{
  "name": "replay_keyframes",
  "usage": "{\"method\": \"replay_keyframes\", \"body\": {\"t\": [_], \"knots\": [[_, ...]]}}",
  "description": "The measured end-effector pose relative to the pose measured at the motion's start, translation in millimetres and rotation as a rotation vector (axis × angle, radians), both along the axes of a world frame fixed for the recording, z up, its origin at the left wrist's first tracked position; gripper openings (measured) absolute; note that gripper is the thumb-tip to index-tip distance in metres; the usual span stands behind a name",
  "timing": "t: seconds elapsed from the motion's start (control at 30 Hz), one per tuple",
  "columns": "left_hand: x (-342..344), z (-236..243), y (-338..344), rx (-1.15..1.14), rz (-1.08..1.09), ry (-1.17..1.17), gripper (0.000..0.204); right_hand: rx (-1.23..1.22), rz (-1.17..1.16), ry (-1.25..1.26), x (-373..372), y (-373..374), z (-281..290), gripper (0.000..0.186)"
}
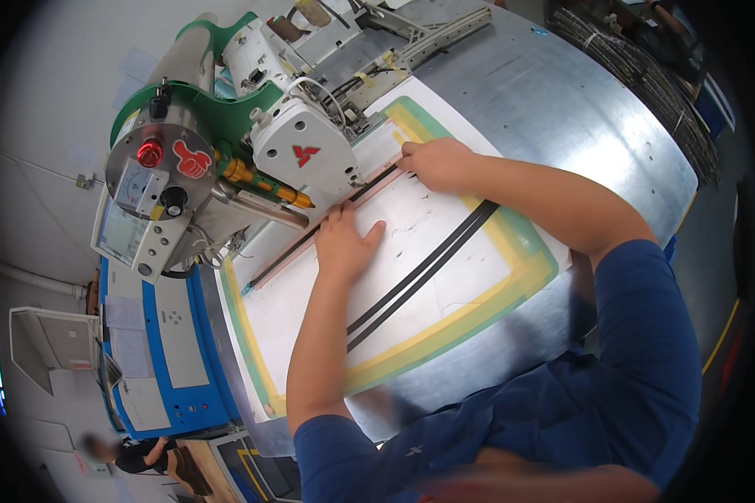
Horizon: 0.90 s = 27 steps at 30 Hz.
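A thin black strip (288, 254) lies along a narrow pinkish guide across a white sheet (377, 251) edged with yellow and green tape. My left hand (344, 244) rests on the guide and strip near their middle, its thumb spread away from the fingers. Toward the far right end of the guide, my right hand (434, 164) has its fingers closed at the strip; the fingertips partly hide that end. Two more black strips (424, 270) lie side by side on the sheet, passing beneath my right forearm and behind my left one.
Close beyond my hands stands a white machine head (300, 144), with a gold nozzle (298, 197) and a round gauge panel (155, 172) to its left. Metal tabletop (562, 117) surrounds the sheet. A bundle of dark strips (637, 84) sits far right. Another person (143, 455) is at lower left.
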<state>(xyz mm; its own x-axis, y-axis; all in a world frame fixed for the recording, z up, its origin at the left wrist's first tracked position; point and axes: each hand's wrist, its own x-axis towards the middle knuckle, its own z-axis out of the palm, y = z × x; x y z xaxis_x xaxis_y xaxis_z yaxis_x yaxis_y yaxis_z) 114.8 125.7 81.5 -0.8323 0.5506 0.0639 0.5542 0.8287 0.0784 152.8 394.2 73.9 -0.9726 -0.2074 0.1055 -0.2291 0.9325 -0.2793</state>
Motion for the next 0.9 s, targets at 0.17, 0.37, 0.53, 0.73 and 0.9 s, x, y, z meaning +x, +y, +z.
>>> {"method": "replay_keyframes", "body": {"t": [0.17, 0.37, 0.53, 0.73, 0.9], "knots": [[-3.7, -5.6, -0.7, 0.021, -0.038, 0.06, 0.076, 0.021, -0.011, -0.011, 2.3, -3.9, 7.1, 0.033], [-5.0, -5.7, 1.2, 0.017, -0.051, 0.099, 0.076, 0.027, -0.009, -0.051, -0.1, -9.6, 1.6, 0.044], [-9.9, -3.8, -3.9, 0.01, -0.057, 0.083, 0.077, -0.045, 0.031, -0.052, -6.6, -22.1, 0.9, 0.043], [-11.8, -4.6, -9.9, 0.019, -0.052, 0.102, 0.077, -0.092, 0.073, 0.065, -10.4, -32.2, -15.4, 0.039], [-18.3, -3.1, -15.3, 0.007, -0.028, 0.056, 0.078, -0.118, 0.109, 0.084, -18.3, -42.9, -21.2, 0.034]]}}
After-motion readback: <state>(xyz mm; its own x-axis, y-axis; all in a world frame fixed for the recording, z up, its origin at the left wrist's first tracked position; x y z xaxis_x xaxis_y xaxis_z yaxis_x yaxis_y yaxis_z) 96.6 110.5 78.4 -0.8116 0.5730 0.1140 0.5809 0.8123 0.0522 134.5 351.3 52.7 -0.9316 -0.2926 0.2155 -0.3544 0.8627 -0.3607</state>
